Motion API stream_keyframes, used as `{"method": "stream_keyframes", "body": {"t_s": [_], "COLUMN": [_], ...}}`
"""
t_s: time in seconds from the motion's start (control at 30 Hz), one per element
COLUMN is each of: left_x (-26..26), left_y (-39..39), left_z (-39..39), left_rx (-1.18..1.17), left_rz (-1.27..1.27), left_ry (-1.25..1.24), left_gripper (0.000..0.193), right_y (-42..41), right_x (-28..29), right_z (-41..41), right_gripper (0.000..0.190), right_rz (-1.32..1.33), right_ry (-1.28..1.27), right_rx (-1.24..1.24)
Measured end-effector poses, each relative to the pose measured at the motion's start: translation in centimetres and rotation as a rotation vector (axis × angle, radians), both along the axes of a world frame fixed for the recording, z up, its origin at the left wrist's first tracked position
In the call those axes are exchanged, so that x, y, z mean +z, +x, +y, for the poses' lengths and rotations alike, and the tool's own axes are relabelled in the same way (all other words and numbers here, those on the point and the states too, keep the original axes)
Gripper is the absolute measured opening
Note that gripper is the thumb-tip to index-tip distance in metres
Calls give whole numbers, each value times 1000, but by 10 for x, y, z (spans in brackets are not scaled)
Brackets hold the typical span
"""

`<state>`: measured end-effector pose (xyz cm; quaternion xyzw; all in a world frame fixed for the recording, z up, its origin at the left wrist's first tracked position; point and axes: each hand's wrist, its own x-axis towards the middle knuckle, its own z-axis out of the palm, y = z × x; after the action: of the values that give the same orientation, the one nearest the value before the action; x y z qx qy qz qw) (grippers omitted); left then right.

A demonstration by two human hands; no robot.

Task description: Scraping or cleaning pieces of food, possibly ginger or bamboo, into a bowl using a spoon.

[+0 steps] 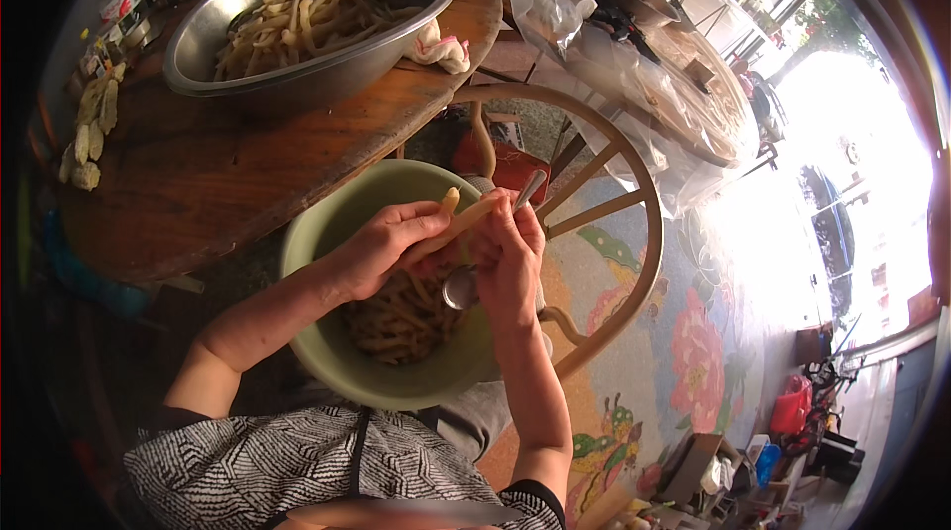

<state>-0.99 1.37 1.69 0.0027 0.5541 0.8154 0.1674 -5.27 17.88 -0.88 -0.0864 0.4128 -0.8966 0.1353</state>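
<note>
My left hand (390,242) grips a long, pale yellowish food strip (469,219), perhaps a peeled root or shoot; a short tip stands up by the thumb. The fingertips of my right hand (509,259) pinch the far end of that strip. A metal spoon (461,288) is also in my right hand, its bowl hanging low and its handle poking out above the fingers. Both hands are over a light green plastic basin (312,352). Inside the basin lie many similar pale pieces (401,318), partly hidden by my hands and forearms.
On the wooden table (260,151) stands a large steel bowl (186,80) of pale strips, with a crumpled cloth (438,48) beside it. Knobbly pale pieces (93,132) lie at the table's left end. A curved wooden chair (650,233) and a plastic-covered round table (698,99) are to the right.
</note>
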Motion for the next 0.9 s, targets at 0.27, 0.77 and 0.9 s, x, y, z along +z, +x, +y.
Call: {"method": "stream_keyframes", "body": {"t_s": [0.27, 0.77, 0.9], "left_x": [-9, -14, -13], "left_y": [-19, -14, -14], "left_z": [-16, -19, -21], "left_rx": [336, 428, 403], "left_rz": [155, 608, 678], "left_ry": [70, -464, -567], "left_gripper": [22, 14, 14], "right_y": [14, 21, 20], "right_x": [-19, -1, -7], "right_z": [-22, -26, -24], "right_gripper": [26, 22, 20], "right_rz": [432, 311, 366], "right_ry": [700, 757, 816], "right_rx": [-253, -25, -16]}}
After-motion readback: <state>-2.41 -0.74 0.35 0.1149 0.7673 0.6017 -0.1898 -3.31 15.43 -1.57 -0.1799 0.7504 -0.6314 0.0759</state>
